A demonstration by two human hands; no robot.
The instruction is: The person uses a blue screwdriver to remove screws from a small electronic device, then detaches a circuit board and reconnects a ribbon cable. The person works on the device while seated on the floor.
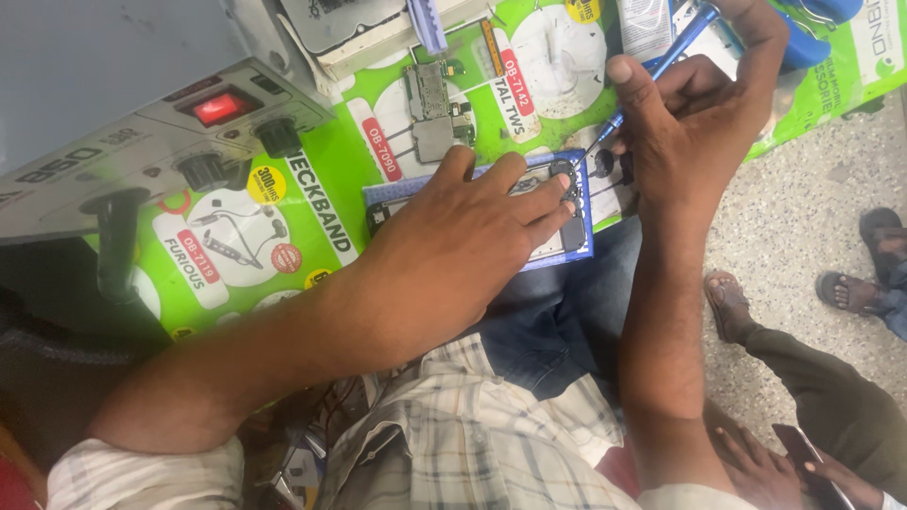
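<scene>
The left hand [472,222] lies flat, palm down, fingers spread and pressing on an opened phone [567,222] whose dark inner frame shows past the fingertips. The phone rests on a blue-edged rectangular mat [584,247] near the middle of the view, at the edge of a glossy green printed sheet [312,212] that covers the bench. The hand grips nothing; it only pins the phone down.

The right hand [690,123], at about two o'clock from the phone, is closed around a slim screwdriver [661,64] with a blue handle, thumb and fingers pinched on the shaft. The metal tip slants down toward seven o'clock and meets the phone's top corner by a round black ring.

At twelve o'clock from the phone lies a bare circuit board [433,106], grey and narrow, with small metal shields. At ten o'clock stands a boxy grey metal machine [142,132] with a glowing red switch [217,108], two black ribbed knobs and a black handle.

Below the hands are blue jeans [557,321] and a pale checked cotton shirt [463,444]. At four o'clock, on a speckled stone floor [803,217], a second person's sandalled foot [727,297] and olive trouser leg show, and that person's hand holds a dark phone [803,453] at the bottom right.
</scene>
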